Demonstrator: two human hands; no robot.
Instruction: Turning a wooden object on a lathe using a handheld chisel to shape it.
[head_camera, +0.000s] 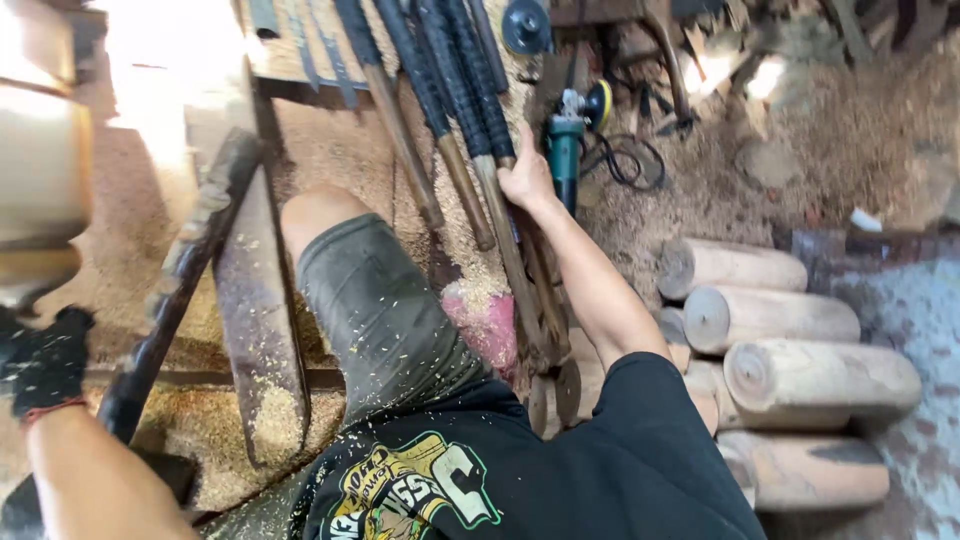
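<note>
Sawdust is spread thickly over the floor (330, 150) and across the dark shorts on the raised knee (375, 300). The right hand (527, 172) is stretched forward to a row of long turning tools (470, 120) that lean side by side, their upper parts wrapped in black grip and their lower parts bare brown wood. Its fingers are curled around one of the rightmost handles, so the hand is closed on that tool, though which handle exactly is hard to make out from this angle. Just beside the hand, on its right, a teal angle grinder (567, 140) is seen lying in the shavings with its black cable (630, 160) looped near it.

The left hand (45, 360), covered by a black glove, is held low at the left edge beside a long dark bar (175, 290); whether it grips anything cannot be told. A worn flat board (260, 320) is propped next to that bar. Peeled round logs (780, 350) are stacked at the right, well apart from both hands.
</note>
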